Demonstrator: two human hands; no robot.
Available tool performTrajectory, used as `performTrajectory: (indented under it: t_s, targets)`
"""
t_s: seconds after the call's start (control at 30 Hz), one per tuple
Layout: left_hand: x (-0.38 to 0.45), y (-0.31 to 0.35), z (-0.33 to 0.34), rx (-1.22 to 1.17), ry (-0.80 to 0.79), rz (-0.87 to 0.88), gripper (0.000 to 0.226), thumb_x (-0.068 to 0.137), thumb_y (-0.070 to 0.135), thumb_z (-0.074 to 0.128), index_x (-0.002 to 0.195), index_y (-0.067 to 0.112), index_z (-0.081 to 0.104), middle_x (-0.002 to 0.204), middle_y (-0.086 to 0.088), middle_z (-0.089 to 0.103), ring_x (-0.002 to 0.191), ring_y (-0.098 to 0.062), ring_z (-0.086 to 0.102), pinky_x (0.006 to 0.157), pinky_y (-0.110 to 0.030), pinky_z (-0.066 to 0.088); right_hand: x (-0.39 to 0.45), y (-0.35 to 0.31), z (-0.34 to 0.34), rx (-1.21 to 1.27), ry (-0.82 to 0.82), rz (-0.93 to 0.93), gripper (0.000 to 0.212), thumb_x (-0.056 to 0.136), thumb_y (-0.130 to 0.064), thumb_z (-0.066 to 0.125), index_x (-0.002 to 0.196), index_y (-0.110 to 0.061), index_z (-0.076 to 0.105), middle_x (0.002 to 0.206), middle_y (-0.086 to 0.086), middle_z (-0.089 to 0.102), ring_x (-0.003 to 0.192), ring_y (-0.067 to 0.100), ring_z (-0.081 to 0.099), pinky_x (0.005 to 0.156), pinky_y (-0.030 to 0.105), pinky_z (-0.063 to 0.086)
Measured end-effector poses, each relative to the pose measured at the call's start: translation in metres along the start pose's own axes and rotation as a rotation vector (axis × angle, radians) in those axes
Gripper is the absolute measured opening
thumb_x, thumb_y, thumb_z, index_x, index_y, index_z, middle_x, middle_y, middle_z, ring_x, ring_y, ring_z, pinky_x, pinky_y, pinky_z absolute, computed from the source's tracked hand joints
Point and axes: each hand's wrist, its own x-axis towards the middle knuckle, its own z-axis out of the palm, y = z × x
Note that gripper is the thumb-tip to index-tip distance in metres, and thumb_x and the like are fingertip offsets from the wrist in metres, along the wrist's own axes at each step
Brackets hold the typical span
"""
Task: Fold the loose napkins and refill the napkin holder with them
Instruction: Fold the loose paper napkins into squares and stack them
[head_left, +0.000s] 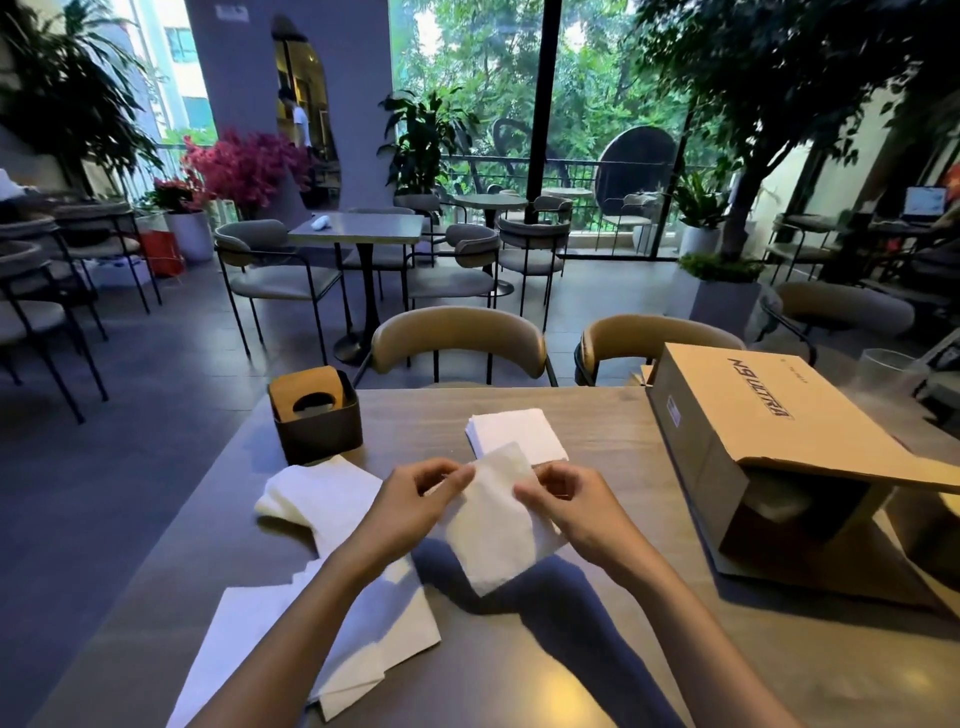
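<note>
Just beyond pinched napkin (498, 519), held by left hand (415, 499) and right hand (571, 504): folded stack (519, 431), nearer right.

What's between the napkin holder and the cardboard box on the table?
In the head view, a neat napkin stack lies between the holder and the box; otherwise bare tabletop.

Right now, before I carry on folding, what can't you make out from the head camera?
- Napkin holder: whether any napkins remain inside; its wooden lid and dark walls hide the contents.
- Loose napkins: their count; both forearms cover them and the bottom edge cuts them off.
- Cardboard box: contents lost in shadow.
- Held napkin: how many folds; layers indistinct.
</note>
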Motion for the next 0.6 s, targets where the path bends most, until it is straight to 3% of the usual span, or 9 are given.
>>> performTrajectory:
  t_s: [0.1,0.17,0.27,0.37,0.5,0.6]
  targets:
    - [0.020,-0.008,0.012,-0.075,-0.002,-0.065,0.024,0.088,0.045,0.064,0.097,0.024,0.072,0.084,0.006,0.073,0.087,-0.013,0.068,0.078,-0.024,0.055,0.020,0.006,-0.005,0.098,0.108,-0.043,0.017,0.093,-0.026,0.070,0.100,-0.011,0.072,0.093,0.004,0.075,0.089,0.021,0.070,0.078,0.035,0.059]
    - [0.034,-0.010,0.018,-0.118,0.006,-0.090,0.022,0.087,0.039,0.068,0.098,0.020,0.072,0.085,0.004,0.074,0.088,-0.017,0.070,0.080,-0.029,0.057,0.036,0.007,-0.009,0.162,0.147,-0.052,0.017,0.094,-0.024,0.068,0.102,-0.009,0.070,0.092,0.004,0.075,0.086,0.018,0.071,0.075,0.031,0.059]
    - [0.058,-0.008,0.027,-0.186,0.046,-0.118,0.015,0.092,0.017,0.067,0.105,0.011,0.069,0.088,0.003,0.073,0.080,-0.002,0.070,0.065,-0.014,0.052,0.063,0.010,-0.017,0.198,0.187,-0.061,0.015,0.096,-0.024,0.065,0.103,-0.011,0.069,0.090,-0.002,0.075,0.084,0.006,0.071,0.069,0.020,0.058]
    - [0.084,-0.010,0.030,-0.174,0.125,-0.101,0.017,0.092,0.013,0.067,0.108,0.005,0.069,0.089,-0.002,0.073,0.073,0.000,0.069,0.062,-0.013,0.051,0.096,0.022,-0.023,0.107,0.252,-0.058,0.014,0.095,-0.030,0.068,0.099,-0.017,0.071,0.090,-0.003,0.075,0.088,0.011,0.071,0.074,0.025,0.059]
    - [0.118,-0.020,0.033,-0.029,0.190,-0.055,0.020,0.088,0.029,0.073,0.105,0.019,0.071,0.092,0.000,0.074,0.090,-0.019,0.070,0.078,-0.030,0.058,0.131,0.039,-0.028,-0.061,0.334,-0.048,0.017,0.093,-0.036,0.069,0.089,-0.020,0.070,0.082,-0.004,0.072,0.083,0.013,0.068,0.075,0.036,0.058]
    - [0.133,-0.027,0.038,0.054,0.206,-0.032,0.011,0.089,0.031,0.071,0.097,0.026,0.067,0.085,0.006,0.069,0.085,-0.014,0.066,0.069,-0.021,0.052,0.146,0.047,-0.027,-0.129,0.310,-0.027,0.015,0.094,-0.038,0.066,0.090,-0.023,0.067,0.083,-0.008,0.069,0.080,0.008,0.064,0.065,0.025,0.052]
